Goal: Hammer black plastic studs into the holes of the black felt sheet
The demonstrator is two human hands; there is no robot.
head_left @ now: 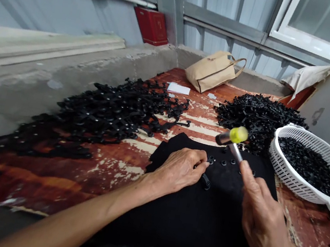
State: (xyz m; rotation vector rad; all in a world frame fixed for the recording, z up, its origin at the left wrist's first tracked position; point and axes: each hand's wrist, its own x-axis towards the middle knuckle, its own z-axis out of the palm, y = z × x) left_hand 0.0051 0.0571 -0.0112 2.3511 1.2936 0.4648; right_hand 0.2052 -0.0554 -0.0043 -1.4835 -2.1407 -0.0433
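Observation:
My right hand (260, 213) is wrapped round the handle of a small mallet (236, 151), which has one yellow face and one dark face. The mallet head is raised above a black cloth (223, 227) spread in front of me. My left hand (181, 169) is closed, fingertips pinching a small black plastic part against the cloth. From under those fingers an arm-shaped black part (206, 182) with a round end sticks out. Several small round black pieces (223, 163) lie in a row on the cloth between my hands. Most of what the left fingers grip is hidden.
A heap of black linked parts (116, 108) covers the left of the worn red table (102, 187). Another black heap (259, 114) lies at the back right. Beside it stands a white basket (295, 178) of small black pieces. A tan bag (210, 72) rests at the back.

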